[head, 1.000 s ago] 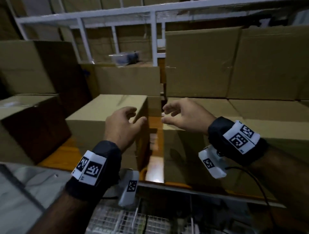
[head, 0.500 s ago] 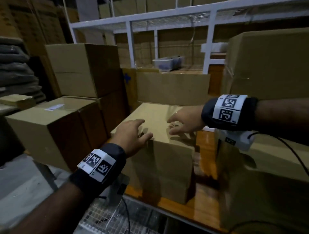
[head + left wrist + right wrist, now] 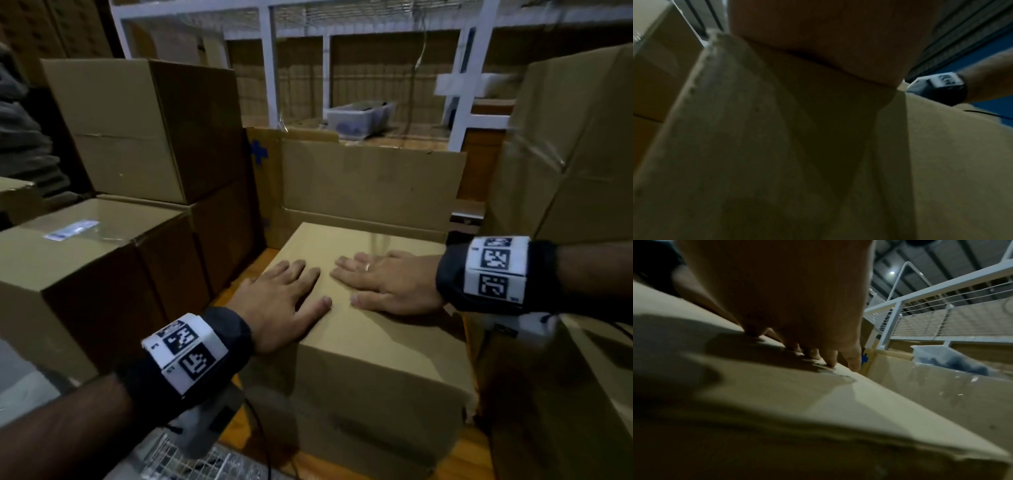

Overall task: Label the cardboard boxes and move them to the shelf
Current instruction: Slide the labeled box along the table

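A plain cardboard box [image 3: 370, 349] stands on the wooden shelf board [image 3: 253, 442] in front of me. My left hand [image 3: 284, 301] lies flat on the near left part of its top, fingers straight. My right hand [image 3: 383, 281] lies flat beside it on the top, a ring on one finger. In the right wrist view the right fingers [image 3: 830, 358] press down on the box top [image 3: 777, 394] near its far edge. The left wrist view shows only the palm [image 3: 818, 40] on the cardboard [image 3: 777, 146]. No label shows on this box.
Stacked boxes [image 3: 147, 126] stand to the left, one with a small label [image 3: 70, 229] on top. A large box [image 3: 575, 154] is close on the right and a flattened carton [image 3: 370, 181] stands behind. A white rack frame [image 3: 270, 61] and a plastic tub [image 3: 359, 114] lie beyond.
Both hands have come down from hovering over the box to lying flat on its top. My view has swung left and closer to this box.
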The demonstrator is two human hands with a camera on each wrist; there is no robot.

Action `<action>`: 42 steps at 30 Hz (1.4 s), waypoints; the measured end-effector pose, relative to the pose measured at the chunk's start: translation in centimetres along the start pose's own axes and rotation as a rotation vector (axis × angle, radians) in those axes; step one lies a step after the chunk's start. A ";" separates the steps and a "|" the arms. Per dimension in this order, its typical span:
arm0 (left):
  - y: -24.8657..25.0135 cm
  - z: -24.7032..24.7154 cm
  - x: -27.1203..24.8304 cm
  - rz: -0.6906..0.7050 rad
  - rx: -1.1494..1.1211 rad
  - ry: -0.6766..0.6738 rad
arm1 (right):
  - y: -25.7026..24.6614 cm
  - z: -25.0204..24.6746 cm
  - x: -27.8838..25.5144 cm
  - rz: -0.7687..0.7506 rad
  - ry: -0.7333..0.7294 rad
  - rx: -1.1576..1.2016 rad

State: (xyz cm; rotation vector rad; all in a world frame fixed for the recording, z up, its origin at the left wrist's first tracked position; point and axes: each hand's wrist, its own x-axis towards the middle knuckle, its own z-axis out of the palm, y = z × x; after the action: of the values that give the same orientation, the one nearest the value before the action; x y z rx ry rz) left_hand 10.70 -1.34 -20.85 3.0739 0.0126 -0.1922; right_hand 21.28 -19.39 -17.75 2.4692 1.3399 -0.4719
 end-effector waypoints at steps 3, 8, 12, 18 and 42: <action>0.1 0.1 -0.2 -0.006 -0.014 -0.017 | -0.5 -0.1 -0.3 -0.040 -0.036 0.010; -0.1 0.1 -0.3 0.003 -0.016 0.005 | -0.7 -0.7 0.4 0.080 -0.006 -0.023; -0.1 0.2 -0.2 0.011 -0.012 -0.015 | -1.2 -0.7 0.1 0.066 -0.052 0.012; -0.2 0.3 -0.3 0.024 -0.029 0.008 | -1.8 -0.6 0.3 0.105 -0.063 -0.003; -0.4 0.7 -0.2 0.030 -0.060 0.039 | -2.3 -0.1 -1.9 0.124 -0.152 0.023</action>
State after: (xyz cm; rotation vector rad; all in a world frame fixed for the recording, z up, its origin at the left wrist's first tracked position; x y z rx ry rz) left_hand 10.43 -0.95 -21.54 3.0151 -0.0252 -0.1284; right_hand 18.40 -19.59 -17.05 2.4614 1.1214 -0.6345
